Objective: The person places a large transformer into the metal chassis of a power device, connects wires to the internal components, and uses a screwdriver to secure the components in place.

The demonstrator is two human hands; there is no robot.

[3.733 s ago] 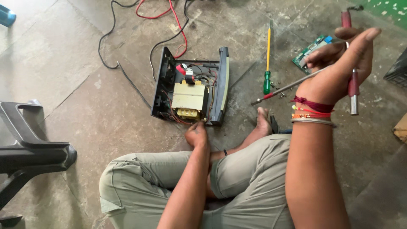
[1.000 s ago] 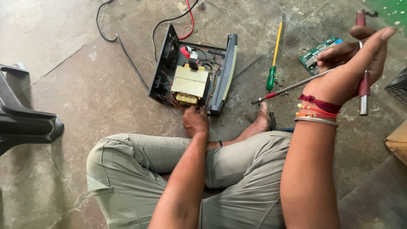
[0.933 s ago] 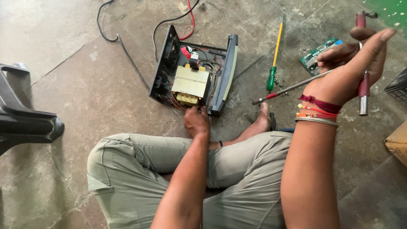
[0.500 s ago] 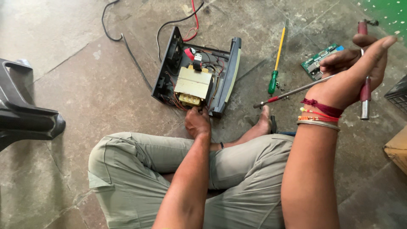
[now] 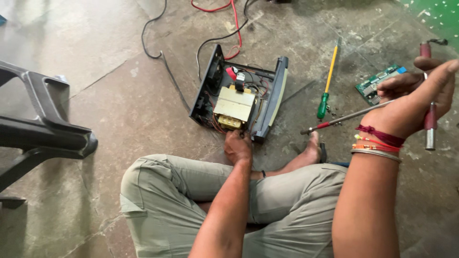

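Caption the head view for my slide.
Left hand at opened casing; right hand holds a screwdriver.

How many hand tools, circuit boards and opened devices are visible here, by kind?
Hand tools: 3 (green-and-yellow-handled screwdriver on the floor, thin metal rod tool with red collar, maroon-handled tool in the right hand)
Green circuit boards: 1
Opened black device casings: 1
Total: 5

1. Soft, even daylight fills the scene; no single source shows and nothing is dim.
2. Shadows are faint and diffuse, deepest inside the open black casing (image 5: 239, 93) and under the dark chair base (image 5: 45, 129).
3. A pale sheen lies on the concrete floor (image 5: 95, 43) at upper left.
4. The raised right hand (image 5: 413, 102), close to the lens, looks slightly soft.
5. Edges bend mildly from the wide lens.
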